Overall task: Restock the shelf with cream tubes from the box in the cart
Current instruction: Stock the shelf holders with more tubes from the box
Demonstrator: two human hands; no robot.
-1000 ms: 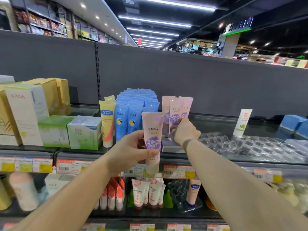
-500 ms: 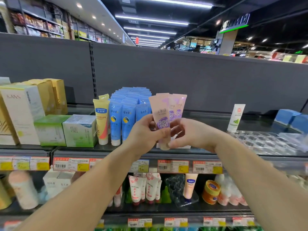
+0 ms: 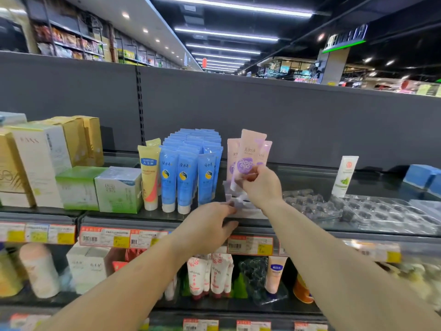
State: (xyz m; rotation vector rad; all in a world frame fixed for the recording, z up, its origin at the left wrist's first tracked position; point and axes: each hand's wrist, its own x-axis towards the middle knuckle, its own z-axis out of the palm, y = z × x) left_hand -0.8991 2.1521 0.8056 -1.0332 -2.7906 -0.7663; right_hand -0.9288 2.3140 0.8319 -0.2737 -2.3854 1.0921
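On the dark glass top shelf (image 3: pixel 310 177), right of the blue tubes (image 3: pixel 183 180), our right hand (image 3: pixel 261 187) pinches an upright pink-and-purple cream tube (image 3: pixel 249 154) over a clear plastic tray (image 3: pixel 238 206), which our left hand (image 3: pixel 210 225) touches, fingers loosely extended.

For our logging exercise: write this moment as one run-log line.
right hand: holds pink tube | left hand: at shelf edge, grip unclear | placement: not yet done

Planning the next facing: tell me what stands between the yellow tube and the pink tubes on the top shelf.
Head view: rows of blue tubes fill the stretch between the yellow tube and the pink tubes.
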